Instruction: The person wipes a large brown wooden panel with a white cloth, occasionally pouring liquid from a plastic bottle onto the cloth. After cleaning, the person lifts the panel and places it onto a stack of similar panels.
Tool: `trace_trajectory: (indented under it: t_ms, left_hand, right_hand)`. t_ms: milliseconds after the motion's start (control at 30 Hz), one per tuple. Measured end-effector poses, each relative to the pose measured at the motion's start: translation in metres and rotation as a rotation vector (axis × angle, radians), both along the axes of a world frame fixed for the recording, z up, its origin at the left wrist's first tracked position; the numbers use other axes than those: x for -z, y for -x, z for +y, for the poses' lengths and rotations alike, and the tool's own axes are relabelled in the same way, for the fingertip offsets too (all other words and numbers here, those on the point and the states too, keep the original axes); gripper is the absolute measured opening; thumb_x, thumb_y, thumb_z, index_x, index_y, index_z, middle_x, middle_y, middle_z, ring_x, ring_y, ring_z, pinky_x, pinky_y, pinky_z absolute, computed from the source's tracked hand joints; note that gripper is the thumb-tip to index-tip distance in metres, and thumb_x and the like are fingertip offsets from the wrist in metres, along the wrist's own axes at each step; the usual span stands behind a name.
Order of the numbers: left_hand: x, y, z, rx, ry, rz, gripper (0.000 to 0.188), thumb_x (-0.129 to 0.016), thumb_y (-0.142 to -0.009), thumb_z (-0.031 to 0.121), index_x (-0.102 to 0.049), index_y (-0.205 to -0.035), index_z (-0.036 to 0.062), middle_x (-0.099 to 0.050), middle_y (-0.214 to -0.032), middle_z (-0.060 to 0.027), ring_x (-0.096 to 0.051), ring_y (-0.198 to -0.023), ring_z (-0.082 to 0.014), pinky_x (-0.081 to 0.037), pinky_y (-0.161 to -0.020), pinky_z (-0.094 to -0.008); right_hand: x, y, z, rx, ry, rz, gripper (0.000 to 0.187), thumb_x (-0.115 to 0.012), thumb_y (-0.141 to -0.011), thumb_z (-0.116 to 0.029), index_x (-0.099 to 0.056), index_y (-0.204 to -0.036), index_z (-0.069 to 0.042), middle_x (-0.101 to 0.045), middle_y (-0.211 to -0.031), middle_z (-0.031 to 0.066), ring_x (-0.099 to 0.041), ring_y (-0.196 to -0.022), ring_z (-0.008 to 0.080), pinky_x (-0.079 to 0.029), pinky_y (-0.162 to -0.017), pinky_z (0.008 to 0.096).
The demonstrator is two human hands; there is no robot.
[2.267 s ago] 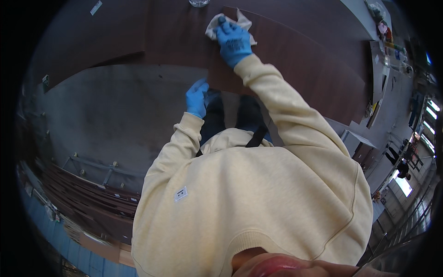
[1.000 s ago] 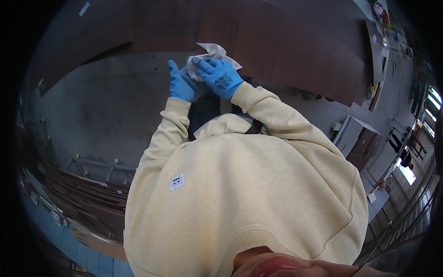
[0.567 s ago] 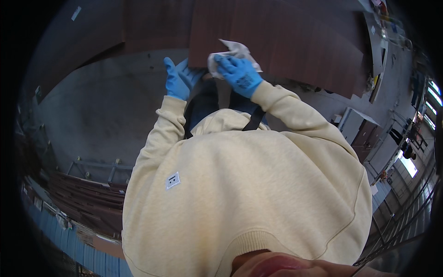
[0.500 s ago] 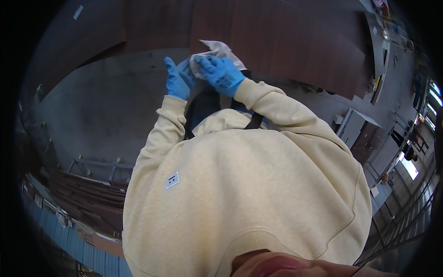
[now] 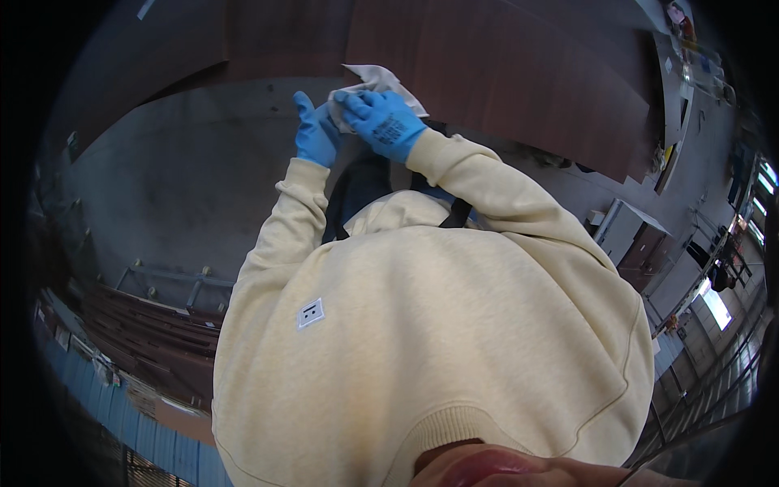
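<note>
Both of my hands wear blue gloves and meet in front of my body. A crumpled white cloth [image 5: 386, 81] is gripped in my right hand [image 5: 385, 126], its loose corner sticking out beyond the fingers. My left hand [image 5: 317, 136] is beside the cloth's left edge with the thumb stretched up and apart. The left fingers point toward the cloth and their tips are partly hidden by it, so I cannot tell how firmly they touch it. Just beyond the hands is the near edge of a dark reddish-brown panel [image 5: 495, 73].
Another brown panel [image 5: 154, 57] extends at the far left. Grey floor [image 5: 187, 162] shows between the panels and me. A metal frame on wheels [image 5: 195, 288] and stacked brown boards [image 5: 146, 333] are behind at lower left. A grey-and-brown cabinet [image 5: 633, 235] stands to the right.
Both hands and the cloth have shifted very slightly up and left in the picture. The background has moved a little too; the right hand's hold on the cloth stays the same.
</note>
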State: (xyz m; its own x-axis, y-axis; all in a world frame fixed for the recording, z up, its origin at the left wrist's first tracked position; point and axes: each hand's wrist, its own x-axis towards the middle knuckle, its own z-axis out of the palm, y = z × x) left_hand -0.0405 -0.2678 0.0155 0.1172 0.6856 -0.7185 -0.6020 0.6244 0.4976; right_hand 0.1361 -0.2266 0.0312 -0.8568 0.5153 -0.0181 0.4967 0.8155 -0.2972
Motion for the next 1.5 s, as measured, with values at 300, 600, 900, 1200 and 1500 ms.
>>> trace_trajectory:
  t_ms: [300, 600, 900, 1200, 1500]
  left_hand:
    - [-0.007, -0.005, -0.002, -0.067, 0.061, -0.009, 0.125, -0.016, -0.085, 0.098, -0.042, -0.157, -0.0008, -0.051, -0.155, -0.0231, -0.047, -0.144, -0.0367, -0.032, -0.125, -0.048]
    - [0.011, 0.005, -0.002, 0.031, -0.044, -0.034, 0.124, -0.018, -0.085, 0.097, -0.043, -0.156, -0.0013, -0.05, -0.155, -0.0233, -0.049, -0.143, -0.0367, -0.034, -0.124, -0.0477]
    - [-0.01, -0.003, -0.003, -0.053, 0.023, -0.05, 0.126, -0.021, -0.085, 0.097, -0.039, -0.156, -0.0058, -0.046, -0.158, -0.0259, -0.046, -0.145, -0.0389, -0.033, -0.126, -0.0478]
    - [-0.011, -0.005, -0.001, -0.07, 0.055, -0.029, 0.123, -0.02, -0.087, 0.096, -0.042, -0.155, -0.0038, -0.052, -0.153, -0.023, -0.048, -0.144, -0.0361, -0.034, -0.125, -0.0487]
    - [-0.008, -0.006, -0.001, -0.11, 0.065, -0.034, 0.122, -0.018, -0.088, 0.095, -0.045, -0.154, -0.0034, -0.056, -0.15, -0.0219, -0.051, -0.142, -0.0359, -0.038, -0.122, -0.0469]
  right_hand:
    - [-0.004, -0.075, 0.0, -0.061, -0.036, -0.041, 0.04, -0.066, -0.096, -0.021, -0.068, -0.135, -0.017, -0.056, -0.15, 0.006, -0.062, -0.128, 0.0275, -0.059, -0.091, 0.0414]
    - [-0.017, 0.008, 0.007, -0.094, 0.02, -0.137, 0.039, -0.067, -0.095, -0.016, -0.069, -0.134, -0.019, -0.053, -0.154, 0.0064, -0.064, -0.12, 0.0275, -0.057, -0.091, 0.0407]
    - [-0.008, -0.12, 0.011, -0.096, -0.053, -0.055, 0.041, -0.068, -0.095, -0.017, -0.067, -0.136, -0.017, -0.057, -0.149, 0.008, -0.063, -0.125, 0.0282, -0.057, -0.096, 0.0427]
    - [-0.001, 0.005, 0.025, 0.034, -0.112, -0.058, 0.05, -0.072, -0.09, -0.024, -0.065, -0.138, -0.013, -0.054, -0.153, 0.0103, -0.063, -0.121, 0.0273, -0.057, -0.09, 0.0428]
    - [0.002, -0.039, 0.028, -0.016, -0.126, 0.052, 0.047, -0.075, -0.092, -0.024, -0.066, -0.138, -0.017, -0.049, -0.159, 0.0048, -0.064, -0.122, 0.0268, -0.058, -0.095, 0.0406]
